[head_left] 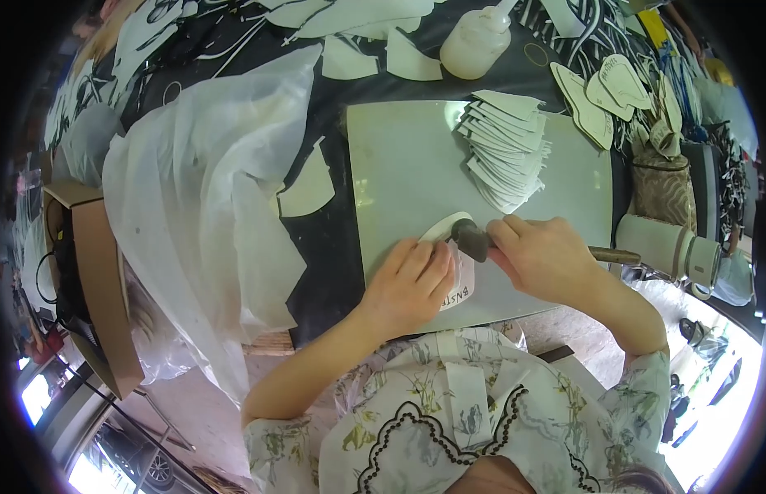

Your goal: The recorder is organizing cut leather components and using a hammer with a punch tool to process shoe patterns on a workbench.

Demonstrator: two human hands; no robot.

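My right hand (537, 251) is closed around a hammer (472, 240), its dark head over a white cut piece (461, 290) near the board's front edge. The wooden handle sticks out to the right, past my wrist. With bent fingers, my left hand (414, 280) holds that white piece down against the grey board (416, 177); its thumb is hidden. The piece has rounded ends and dark marks on its lower part. Just beyond the hammer lies a fanned stack of white cut pieces (506, 152).
A translucent plastic sheet (206, 198) drapes over the table's left side, beside a cardboard box (103, 288). A squeeze bottle (477, 45) stands behind the board. White templates (584, 107) lie at the back right, above a white cylinder (658, 247) and a patterned pouch (663, 185).
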